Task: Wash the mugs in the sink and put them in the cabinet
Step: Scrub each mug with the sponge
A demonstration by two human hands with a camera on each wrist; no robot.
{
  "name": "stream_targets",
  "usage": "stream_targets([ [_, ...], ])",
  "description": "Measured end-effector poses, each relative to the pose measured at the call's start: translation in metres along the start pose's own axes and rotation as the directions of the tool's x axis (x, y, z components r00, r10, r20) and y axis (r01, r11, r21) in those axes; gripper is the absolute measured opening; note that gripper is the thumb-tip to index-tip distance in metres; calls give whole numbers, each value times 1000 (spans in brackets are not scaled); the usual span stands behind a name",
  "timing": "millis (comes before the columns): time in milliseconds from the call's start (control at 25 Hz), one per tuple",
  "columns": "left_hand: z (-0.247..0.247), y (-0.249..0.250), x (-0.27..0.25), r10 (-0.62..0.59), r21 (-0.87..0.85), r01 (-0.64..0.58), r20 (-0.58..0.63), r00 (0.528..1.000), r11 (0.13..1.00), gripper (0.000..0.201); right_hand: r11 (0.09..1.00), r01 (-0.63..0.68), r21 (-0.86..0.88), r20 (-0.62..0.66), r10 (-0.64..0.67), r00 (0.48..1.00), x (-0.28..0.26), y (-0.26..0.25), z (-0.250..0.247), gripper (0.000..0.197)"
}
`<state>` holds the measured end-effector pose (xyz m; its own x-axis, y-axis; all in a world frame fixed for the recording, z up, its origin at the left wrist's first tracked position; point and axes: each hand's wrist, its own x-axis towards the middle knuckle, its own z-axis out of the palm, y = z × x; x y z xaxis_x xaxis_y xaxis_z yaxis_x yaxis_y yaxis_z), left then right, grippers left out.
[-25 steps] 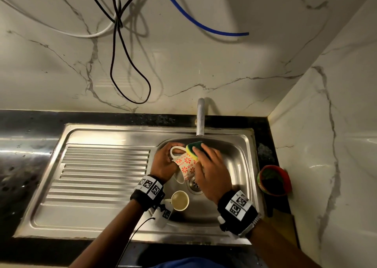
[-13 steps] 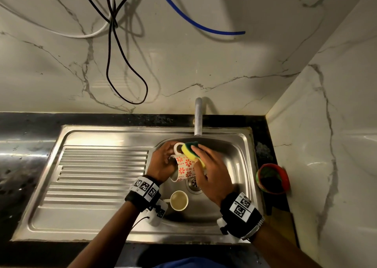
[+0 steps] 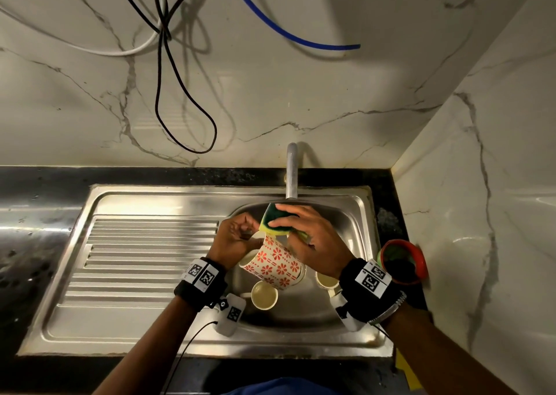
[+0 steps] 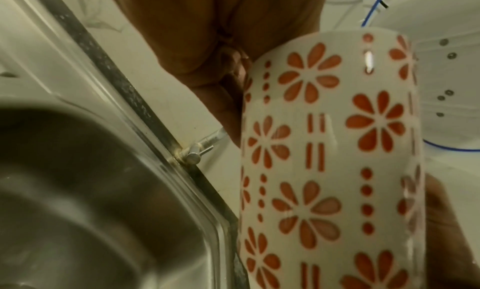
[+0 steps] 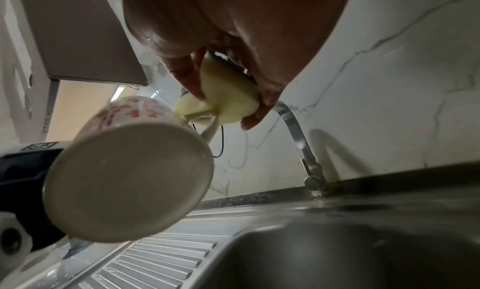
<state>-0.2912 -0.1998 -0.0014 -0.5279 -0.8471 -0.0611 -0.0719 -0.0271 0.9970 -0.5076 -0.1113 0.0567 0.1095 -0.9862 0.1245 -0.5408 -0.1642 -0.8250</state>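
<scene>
Mug (image 3: 275, 263) rim, handle hidden behind sponge (image 3: 275, 221), hands; second sink cup (image 3: 326, 278) partly behind right wrist.

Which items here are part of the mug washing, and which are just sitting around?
In use: floral mug in left hand; sponge in right hand; two plain mugs; sink; tap.

Lying about: red bowl; hanging cables.

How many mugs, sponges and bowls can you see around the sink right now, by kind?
Patterned mugs: 1, the floral mug held over the sink.
Plain mugs: 2, one below it, one partly hidden by the right wrist.
Sponges: 1.
Red bowls: 1.
Total: 5.
</scene>
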Motion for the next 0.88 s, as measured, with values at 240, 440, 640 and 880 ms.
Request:
stream_targets([
  [240,7,0,-8,-95,-131,87,-50,994,988,20,978,-104,183,-95,123,988,-17,22,13,33],
  [440,-1,-5,-8,-151,-148,147,-15,988,978,24,985,-30,-172,-178,-1,984,-24,19,3,29],
  [640,-7,8,0,-119,-67,122,53,991,990,19,967,54,-249,-113,-84,990,-8,-5,1,32],
  [880,-14,8,0,-127,-131,112,-112,986,985,14,971,-218,94,-37,222,974,-6,7,11,28],
])
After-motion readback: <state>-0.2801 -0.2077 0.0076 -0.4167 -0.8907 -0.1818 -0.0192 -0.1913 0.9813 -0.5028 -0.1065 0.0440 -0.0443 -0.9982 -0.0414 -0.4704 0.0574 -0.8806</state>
